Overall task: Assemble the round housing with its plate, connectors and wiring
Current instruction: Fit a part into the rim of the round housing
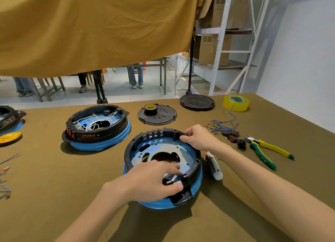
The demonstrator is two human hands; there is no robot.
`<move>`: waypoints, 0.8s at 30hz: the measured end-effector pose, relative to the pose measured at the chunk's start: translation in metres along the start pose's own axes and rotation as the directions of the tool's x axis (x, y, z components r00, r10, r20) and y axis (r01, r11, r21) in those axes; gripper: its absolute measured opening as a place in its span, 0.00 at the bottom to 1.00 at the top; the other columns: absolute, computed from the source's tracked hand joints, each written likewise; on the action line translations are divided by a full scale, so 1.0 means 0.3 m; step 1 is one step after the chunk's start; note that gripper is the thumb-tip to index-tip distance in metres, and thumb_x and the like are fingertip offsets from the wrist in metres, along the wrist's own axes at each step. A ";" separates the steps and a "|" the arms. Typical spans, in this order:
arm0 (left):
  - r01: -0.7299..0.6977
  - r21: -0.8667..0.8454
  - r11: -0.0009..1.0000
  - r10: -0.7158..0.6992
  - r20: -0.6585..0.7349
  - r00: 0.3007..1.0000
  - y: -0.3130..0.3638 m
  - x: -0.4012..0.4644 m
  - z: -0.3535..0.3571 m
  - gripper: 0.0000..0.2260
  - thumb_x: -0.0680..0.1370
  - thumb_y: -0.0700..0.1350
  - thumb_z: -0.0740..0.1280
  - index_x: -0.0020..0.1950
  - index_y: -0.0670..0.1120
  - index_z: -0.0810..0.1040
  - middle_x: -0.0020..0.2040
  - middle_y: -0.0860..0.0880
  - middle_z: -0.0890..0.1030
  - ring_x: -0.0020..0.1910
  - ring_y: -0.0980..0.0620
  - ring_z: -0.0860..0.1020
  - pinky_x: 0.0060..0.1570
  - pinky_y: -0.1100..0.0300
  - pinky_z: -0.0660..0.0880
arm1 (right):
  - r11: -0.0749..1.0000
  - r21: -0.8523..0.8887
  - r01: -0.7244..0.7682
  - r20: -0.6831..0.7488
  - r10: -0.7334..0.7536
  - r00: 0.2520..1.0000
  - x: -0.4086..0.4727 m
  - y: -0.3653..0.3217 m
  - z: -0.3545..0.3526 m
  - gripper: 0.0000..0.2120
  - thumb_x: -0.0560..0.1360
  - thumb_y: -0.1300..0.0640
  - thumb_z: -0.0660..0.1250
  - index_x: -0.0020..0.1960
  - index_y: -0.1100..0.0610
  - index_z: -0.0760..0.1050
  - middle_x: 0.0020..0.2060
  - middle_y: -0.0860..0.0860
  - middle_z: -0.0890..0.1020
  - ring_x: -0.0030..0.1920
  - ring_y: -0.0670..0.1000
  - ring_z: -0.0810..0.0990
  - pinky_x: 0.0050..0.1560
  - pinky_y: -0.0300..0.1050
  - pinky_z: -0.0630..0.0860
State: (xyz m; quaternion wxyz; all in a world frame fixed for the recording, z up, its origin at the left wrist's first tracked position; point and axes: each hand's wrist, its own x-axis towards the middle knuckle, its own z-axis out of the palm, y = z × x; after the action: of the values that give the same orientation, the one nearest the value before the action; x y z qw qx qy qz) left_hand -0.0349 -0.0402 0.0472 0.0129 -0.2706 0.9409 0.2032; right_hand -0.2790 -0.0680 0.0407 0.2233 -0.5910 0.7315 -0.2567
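A round black housing (152,135) with a blue base sits in the middle of the table, a pale blue perforated plate (168,148) lying inside it. My left hand (154,180) reaches over the near rim and pinches a small black part at the inner edge. My right hand (198,137) grips the far right rim, fingers curled over it. Blue wires with brass terminals (220,126) and black-and-red connectors (233,136) lie to the right of the housing.
A second housing (101,127), wired, stands at the left. A black perforated lid (157,114) carrying a tape roll and another black disc (197,101) lie behind. Yellow tape (235,103), green-yellow pliers (264,149) and a grey tube (214,166) are at the right. Loose wires (5,171) lie far left.
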 end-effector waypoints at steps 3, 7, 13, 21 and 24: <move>0.005 -0.019 1.000 -0.004 0.034 0.999 -0.002 0.003 0.000 0.26 0.79 0.68 0.61 0.76 0.62 0.71 0.77 0.71 0.63 0.76 0.63 0.65 0.74 0.53 0.67 | 1.000 0.006 0.003 -0.023 -0.003 1.000 -0.028 0.015 0.013 0.11 0.83 0.52 0.65 0.56 0.56 0.84 0.42 0.56 0.84 0.38 0.50 0.76 0.37 0.44 0.71; 0.014 -0.030 0.999 -0.013 0.042 0.999 0.005 0.011 -0.005 0.26 0.79 0.68 0.62 0.76 0.61 0.71 0.77 0.70 0.64 0.75 0.61 0.67 0.74 0.51 0.68 | 0.999 0.024 0.026 0.001 -0.026 1.000 -0.027 0.016 0.004 0.11 0.84 0.52 0.64 0.57 0.55 0.84 0.45 0.57 0.85 0.42 0.51 0.79 0.41 0.46 0.74; 0.009 0.044 0.999 -0.017 0.173 0.985 0.060 0.027 0.006 0.35 0.76 0.71 0.60 0.80 0.60 0.62 0.83 0.61 0.54 0.80 0.53 0.62 0.74 0.48 0.66 | 0.986 0.101 0.129 0.011 -0.131 0.991 0.011 0.017 -0.011 0.08 0.81 0.50 0.69 0.54 0.50 0.86 0.42 0.45 0.86 0.42 0.45 0.82 0.42 0.40 0.78; -0.001 0.051 0.999 -0.005 0.134 0.991 0.070 0.021 0.019 0.27 0.83 0.62 0.58 0.81 0.56 0.62 0.83 0.57 0.57 0.79 0.50 0.64 0.75 0.46 0.66 | 0.996 0.030 0.079 -0.053 -0.077 0.996 -0.006 0.032 -0.003 0.19 0.83 0.41 0.61 0.46 0.53 0.82 0.30 0.42 0.75 0.31 0.41 0.74 0.35 0.37 0.68; -0.001 0.100 0.995 -0.011 0.116 0.993 0.092 0.019 0.037 0.25 0.84 0.61 0.56 0.79 0.53 0.65 0.79 0.50 0.65 0.73 0.45 0.69 0.69 0.43 0.72 | 0.998 -0.028 0.059 -0.077 -0.061 0.995 -0.039 0.068 0.003 0.24 0.84 0.44 0.61 0.34 0.56 0.76 0.23 0.45 0.66 0.24 0.45 0.64 0.32 0.43 0.64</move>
State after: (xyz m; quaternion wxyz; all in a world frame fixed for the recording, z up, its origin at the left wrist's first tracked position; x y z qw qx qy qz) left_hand -0.0550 -0.0173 0.0466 0.0819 -0.2595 0.9469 0.1711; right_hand -0.2914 -0.0533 0.0274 0.1792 -0.6051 0.7246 -0.2770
